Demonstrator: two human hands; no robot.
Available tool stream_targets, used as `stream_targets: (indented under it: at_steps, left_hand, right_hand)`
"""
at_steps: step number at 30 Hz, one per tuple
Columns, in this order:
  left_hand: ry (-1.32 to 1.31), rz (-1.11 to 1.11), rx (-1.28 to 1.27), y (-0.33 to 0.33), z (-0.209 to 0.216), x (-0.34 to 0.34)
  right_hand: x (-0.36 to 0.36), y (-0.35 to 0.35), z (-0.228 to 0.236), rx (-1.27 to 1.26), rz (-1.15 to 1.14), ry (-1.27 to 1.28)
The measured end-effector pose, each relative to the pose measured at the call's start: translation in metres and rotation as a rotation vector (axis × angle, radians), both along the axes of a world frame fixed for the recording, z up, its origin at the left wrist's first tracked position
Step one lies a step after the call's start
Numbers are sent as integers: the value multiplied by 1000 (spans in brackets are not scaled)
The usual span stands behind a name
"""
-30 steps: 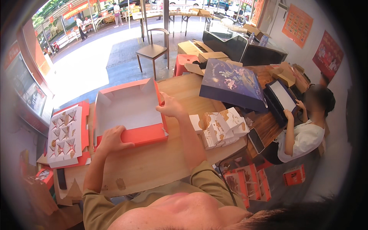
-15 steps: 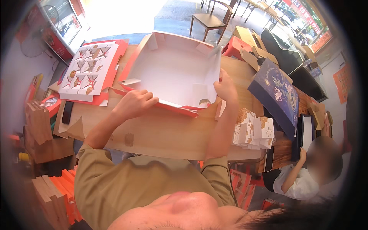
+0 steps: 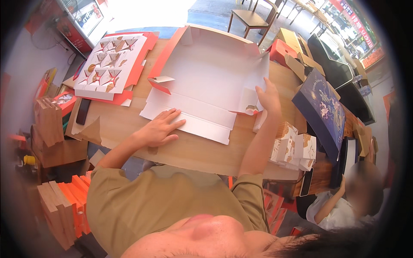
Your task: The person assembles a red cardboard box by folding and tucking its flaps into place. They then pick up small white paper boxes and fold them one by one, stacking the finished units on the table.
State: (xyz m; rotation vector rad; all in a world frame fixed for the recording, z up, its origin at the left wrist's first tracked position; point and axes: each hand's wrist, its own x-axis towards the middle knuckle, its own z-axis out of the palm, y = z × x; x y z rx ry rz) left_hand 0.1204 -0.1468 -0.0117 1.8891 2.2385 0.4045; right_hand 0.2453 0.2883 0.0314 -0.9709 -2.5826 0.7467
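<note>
A large cardboard box (image 3: 211, 73), white inside and red outside, lies open on the table in front of me. Its front wall is folded down into a flat white flap (image 3: 193, 119) toward me. My left hand (image 3: 161, 128) is open, fingers spread, resting on the left part of that flap. At the box's right side wall, my right hand (image 3: 270, 98) grips the edge near the front corner, thumb toward the inside. Small corner tabs (image 3: 161, 81) stand loose at the front left; another tab with a printed patch shows at the front right.
Left on the wooden table (image 3: 129, 133) lies a red-and-white board with cut-outs (image 3: 109, 64), beside a black phone (image 3: 83, 112). Small patterned white boxes (image 3: 294, 148) and a dark blue box (image 3: 320, 114) stand right. A co-worker (image 3: 331, 206) sits at the far right.
The box's front wall has gone from raised to folded down flat. My left hand has let go of that edge and spread out on the flap. The view has shifted slightly.
</note>
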Motion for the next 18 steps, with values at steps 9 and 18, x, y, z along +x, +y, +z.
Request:
stream_targets:
  at_steps: [9,18]
  left_hand:
    - [-129,99,63,2,9,2]
    - [22,492,331,45,86,-77]
  right_hand:
    - [5,-24,32,-88,55,-83]
    - [2,-22,15,113,42,-269]
